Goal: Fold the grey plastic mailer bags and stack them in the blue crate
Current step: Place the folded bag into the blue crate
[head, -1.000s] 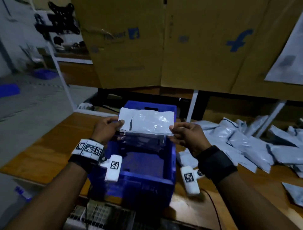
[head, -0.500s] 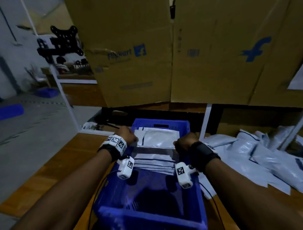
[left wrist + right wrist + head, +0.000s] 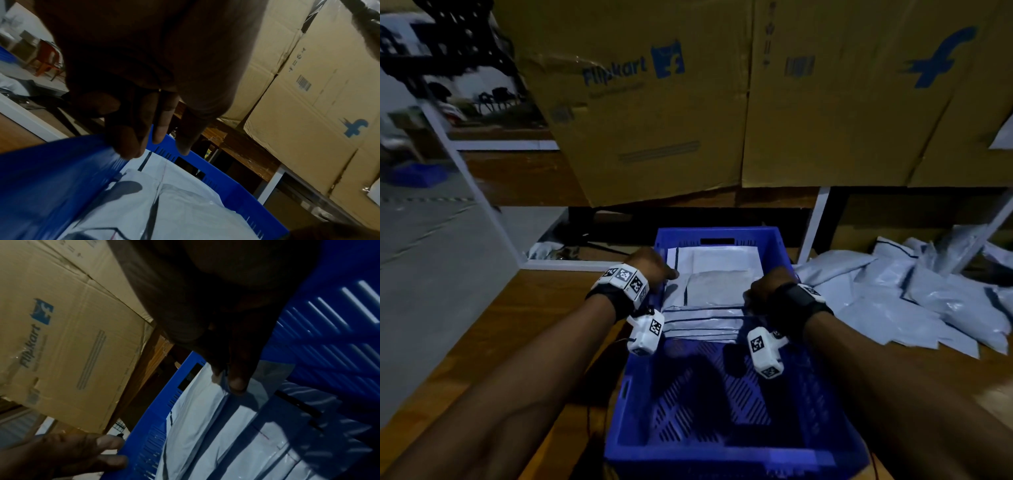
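The folded mailer [image 3: 714, 291] lies on the stack at the blue crate's [image 3: 722, 455] far end. Right hand [image 3: 765, 291] pinches its edge; left hand [image 3: 650, 265] hovers, fingers relaxed. Releasing unevenly could let the slick fold spring open.

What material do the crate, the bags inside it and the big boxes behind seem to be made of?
Crate: likely rigid moulded plastic, blue, with slotted walls and floor.
Bags: thin grey plastic film, slightly glossy, creased, with dark edge lines.
Boxes: brown corrugated cardboard, matt, with folded flaps, dents and printed logos.
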Demonstrator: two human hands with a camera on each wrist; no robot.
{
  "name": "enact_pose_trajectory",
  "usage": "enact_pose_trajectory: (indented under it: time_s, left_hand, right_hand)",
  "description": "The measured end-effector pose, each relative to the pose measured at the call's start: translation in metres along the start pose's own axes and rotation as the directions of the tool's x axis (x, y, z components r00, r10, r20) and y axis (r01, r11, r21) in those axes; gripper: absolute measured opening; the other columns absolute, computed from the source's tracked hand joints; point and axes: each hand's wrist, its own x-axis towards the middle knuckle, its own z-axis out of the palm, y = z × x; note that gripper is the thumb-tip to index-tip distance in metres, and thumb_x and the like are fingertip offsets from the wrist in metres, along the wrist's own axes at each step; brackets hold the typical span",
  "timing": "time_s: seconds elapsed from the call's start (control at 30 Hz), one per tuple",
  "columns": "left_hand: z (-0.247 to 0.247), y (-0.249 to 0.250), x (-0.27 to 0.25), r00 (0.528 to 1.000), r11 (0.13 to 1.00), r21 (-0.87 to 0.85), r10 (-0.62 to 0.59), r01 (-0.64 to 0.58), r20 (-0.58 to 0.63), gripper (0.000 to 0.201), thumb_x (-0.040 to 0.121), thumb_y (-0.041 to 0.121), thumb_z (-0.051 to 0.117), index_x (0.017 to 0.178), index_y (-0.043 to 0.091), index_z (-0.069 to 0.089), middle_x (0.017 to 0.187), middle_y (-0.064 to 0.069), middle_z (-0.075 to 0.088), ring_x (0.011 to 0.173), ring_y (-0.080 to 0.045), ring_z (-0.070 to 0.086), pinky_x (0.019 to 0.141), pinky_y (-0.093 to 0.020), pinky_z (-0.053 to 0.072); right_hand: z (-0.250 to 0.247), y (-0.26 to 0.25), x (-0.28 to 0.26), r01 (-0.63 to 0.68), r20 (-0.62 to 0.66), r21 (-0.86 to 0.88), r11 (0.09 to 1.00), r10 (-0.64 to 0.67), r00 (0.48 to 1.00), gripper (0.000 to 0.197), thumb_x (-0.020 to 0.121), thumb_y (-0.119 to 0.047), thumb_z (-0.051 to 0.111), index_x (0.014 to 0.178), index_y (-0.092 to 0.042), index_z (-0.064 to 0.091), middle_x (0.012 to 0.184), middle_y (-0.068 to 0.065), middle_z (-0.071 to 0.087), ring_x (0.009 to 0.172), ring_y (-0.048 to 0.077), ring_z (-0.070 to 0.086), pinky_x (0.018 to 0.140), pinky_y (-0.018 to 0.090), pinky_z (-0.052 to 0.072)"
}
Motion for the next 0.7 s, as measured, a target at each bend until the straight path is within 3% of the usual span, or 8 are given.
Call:
enact_pose_trajectory:
  time_s: [0.1, 0.2, 0.27, 0.33, 0.37, 0.53, 0.63, 0.7]
  left_hand:
    - [-0.002, 0.0, 0.002, 1.0, 1.0, -0.014, 0.014, -0.014, 0.023, 0.038, 0.082, 0.041, 0.084, 0.083, 0.004, 0.077, 0.077, -0.009, 0.077, 0.067, -0.026, 0.075, 0.077, -0.042, 0.064]
    - [-0.003, -0.002, 0.005, 0.999, 0.999, -0.024, 0.036, -0.036, 0.034, 0.038, 0.084, 0.039, 0.083, 0.083, 0.001, 0.078, 0.078, -0.011, 0.077, 0.069, -0.027, 0.076, 0.077, -0.042, 0.063]
    - [-0.003, -0.004, 0.007, 0.998, 0.998, -0.042, 0.043, -0.041, 0.04, 0.036, 0.084, 0.038, 0.082, 0.083, 0.003, 0.078, 0.078, -0.01, 0.077, 0.067, -0.026, 0.075, 0.077, -0.04, 0.062]
    - [-0.002, -0.005, 0.009, 0.998, 0.998, -0.051, 0.042, -0.04, 0.048, 0.035, 0.084, 0.038, 0.082, 0.084, 0.003, 0.078, 0.08, -0.012, 0.078, 0.067, -0.027, 0.075, 0.077, -0.041, 0.063]
    - [-0.002, -0.005, 0.01, 0.998, 0.997, -0.062, 0.044, -0.041, 0.044, 0.035, 0.084, 0.038, 0.083, 0.084, 0.003, 0.078, 0.08, -0.012, 0.078, 0.067, -0.028, 0.075, 0.077, -0.042, 0.063]
    - [0.001, -0.006, 0.012, 0.998, 0.995, -0.092, 0.046, -0.042, 0.032, 0.036, 0.082, 0.039, 0.085, 0.083, 0.003, 0.076, 0.082, -0.013, 0.077, 0.071, -0.031, 0.075, 0.077, -0.044, 0.062]
    - [0.001, -0.005, 0.013, 0.998, 0.994, -0.098, 0.048, -0.045, 0.031, 0.038, 0.081, 0.04, 0.085, 0.082, 0.003, 0.076, 0.08, -0.013, 0.077, 0.069, -0.031, 0.074, 0.078, -0.046, 0.063]
    - [0.001, -0.005, 0.013, 0.998, 0.995, -0.095, 0.045, -0.042, 0.031, 0.037, 0.08, 0.04, 0.086, 0.081, 0.004, 0.077, 0.079, -0.011, 0.077, 0.068, -0.03, 0.074, 0.078, -0.046, 0.063]
  right_hand:
    - [0.009, -0.003, 0.0, -0.014, -0.034, -0.034, 0.999, 0.013, 0.999, 0.05, 0.087, -0.01, 0.074, 0.134, 0.0, 0.059, 0.134, 0.019, 0.062, 0.118, 0.033, 0.062, 0.077, 0.029, 0.042]
    - [0.013, -0.007, 0.0, 0.001, -0.067, -0.081, 0.997, -0.006, 0.998, 0.046, 0.086, -0.015, 0.074, 0.128, -0.002, 0.063, 0.127, 0.018, 0.065, 0.118, 0.035, 0.063, 0.078, 0.03, 0.043]
    - [0.013, -0.011, -0.001, 0.005, -0.047, -0.154, 0.988, -0.013, 0.999, 0.032, 0.083, -0.021, 0.077, 0.109, -0.005, 0.069, 0.106, 0.014, 0.069, 0.095, 0.028, 0.068, 0.068, 0.025, 0.045]
    - [0.012, -0.015, -0.002, -0.014, -0.049, -0.212, 0.977, 0.003, 0.999, 0.022, 0.08, -0.025, 0.079, 0.08, -0.008, 0.064, 0.08, 0.007, 0.065, 0.066, 0.018, 0.06, 0.049, 0.025, 0.039]
    - [0.011, -0.015, -0.003, -0.017, -0.057, -0.202, 0.979, 0.006, 0.998, 0.024, 0.08, -0.024, 0.078, 0.074, -0.009, 0.06, 0.076, 0.006, 0.063, 0.061, 0.017, 0.057, 0.048, 0.026, 0.038]
    - [0.004, -0.011, -0.006, -0.006, -0.087, -0.112, 0.994, -0.004, 0.996, 0.018, 0.09, -0.02, 0.066, 0.083, -0.005, 0.063, 0.083, 0.01, 0.066, 0.076, 0.029, 0.064, 0.064, 0.032, 0.046]
    - [0.0, -0.007, -0.005, -0.004, -0.082, -0.082, 0.997, -0.002, 0.997, 0.019, 0.09, -0.021, 0.066, 0.077, -0.008, 0.063, 0.081, 0.01, 0.068, 0.072, 0.026, 0.065, 0.066, 0.034, 0.053]
    - [0.001, -0.006, -0.007, 0.009, -0.078, -0.095, 0.995, -0.016, 0.997, 0.021, 0.085, -0.026, 0.074, 0.077, -0.009, 0.065, 0.075, 0.007, 0.069, 0.069, 0.024, 0.066, 0.056, 0.029, 0.05]
